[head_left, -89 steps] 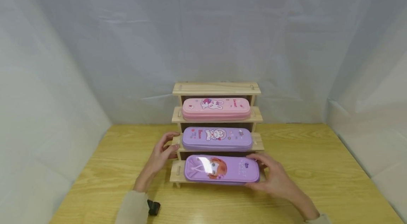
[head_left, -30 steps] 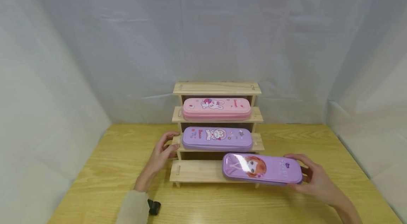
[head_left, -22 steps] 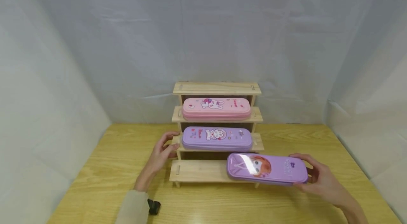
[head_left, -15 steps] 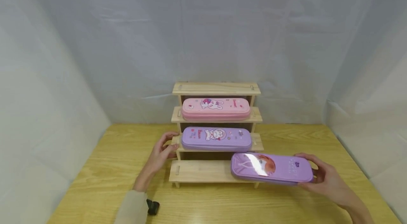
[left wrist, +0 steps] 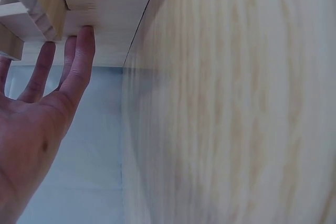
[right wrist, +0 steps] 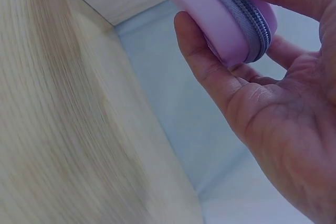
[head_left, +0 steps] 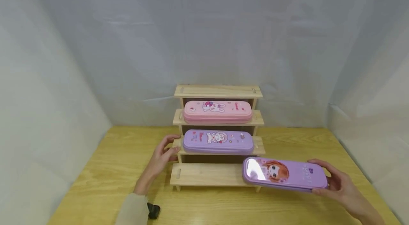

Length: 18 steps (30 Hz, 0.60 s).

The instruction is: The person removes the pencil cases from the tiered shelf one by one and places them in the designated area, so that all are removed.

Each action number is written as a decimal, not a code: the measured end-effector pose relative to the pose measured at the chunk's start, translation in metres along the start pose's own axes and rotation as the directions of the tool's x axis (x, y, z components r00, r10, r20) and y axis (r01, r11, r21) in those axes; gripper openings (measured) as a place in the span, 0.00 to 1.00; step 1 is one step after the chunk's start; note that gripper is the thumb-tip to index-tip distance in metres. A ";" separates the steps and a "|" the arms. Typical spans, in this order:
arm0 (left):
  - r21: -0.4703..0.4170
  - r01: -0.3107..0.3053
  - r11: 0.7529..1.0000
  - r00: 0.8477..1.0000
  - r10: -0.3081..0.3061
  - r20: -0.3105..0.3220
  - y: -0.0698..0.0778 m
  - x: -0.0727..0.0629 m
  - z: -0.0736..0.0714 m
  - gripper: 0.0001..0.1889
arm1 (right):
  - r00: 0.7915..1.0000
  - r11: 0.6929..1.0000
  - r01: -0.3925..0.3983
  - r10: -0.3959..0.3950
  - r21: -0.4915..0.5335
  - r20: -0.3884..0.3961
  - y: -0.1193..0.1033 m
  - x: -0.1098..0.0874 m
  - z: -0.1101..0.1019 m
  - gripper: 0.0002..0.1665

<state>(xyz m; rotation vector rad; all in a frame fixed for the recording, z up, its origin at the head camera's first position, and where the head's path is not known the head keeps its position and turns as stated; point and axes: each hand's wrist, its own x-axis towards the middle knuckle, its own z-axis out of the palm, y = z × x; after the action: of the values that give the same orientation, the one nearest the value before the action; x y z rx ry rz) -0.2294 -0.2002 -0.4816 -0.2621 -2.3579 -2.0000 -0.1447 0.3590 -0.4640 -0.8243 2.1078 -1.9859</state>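
My right hand [head_left: 343,186] grips the right end of a purple pencil case [head_left: 295,179] with a red-haired girl on its lid. In the right wrist view, thumb and fingers clasp the purple case's zipped end [right wrist: 231,19]. Its left end overlaps the right end of the lowest step of a wooden tiered rack [head_left: 207,174]; whether they touch I cannot tell. My left hand [head_left: 161,155] holds the left end of the step above, with fingertips against the rack's side [left wrist: 79,17] in the left wrist view. That step bears a lilac rabbit pencil case [head_left: 234,142]; a pink one [head_left: 233,110] lies one step higher.
The rack's bare top board [head_left: 220,91] rises at the back. Pale cloth [head_left: 217,40] hangs behind and along both sides of the wooden table [head_left: 204,209]. Beside the left sleeve [head_left: 132,209] is a small black object [head_left: 154,210].
My right hand has drawn the girl-printed case rightward, from lying along the lowest step to mostly past its right end. My left hand keeps its place on the rack.
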 end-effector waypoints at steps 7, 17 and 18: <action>-0.003 -0.005 1.000 1.000 0.005 -0.002 0.000 0.001 0.000 0.21 | 1.000 0.999 0.006 -0.005 0.046 -0.024 -0.001 -0.008 -0.006 0.46; 0.000 0.002 1.000 1.000 -0.002 -0.004 -0.001 0.000 0.000 0.21 | 0.999 0.999 -0.011 0.013 0.030 -0.049 -0.001 -0.020 -0.016 0.47; 0.001 0.000 1.000 1.000 0.000 -0.003 -0.001 0.000 0.000 0.21 | 0.998 0.999 -0.017 0.019 0.027 -0.057 -0.001 -0.021 -0.017 0.47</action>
<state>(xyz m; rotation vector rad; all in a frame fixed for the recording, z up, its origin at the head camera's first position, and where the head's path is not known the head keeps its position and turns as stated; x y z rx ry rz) -0.2300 -0.2006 -0.4823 -0.2583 -2.3570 -1.9981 -0.1340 0.3842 -0.4662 -0.7499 2.1073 -2.0476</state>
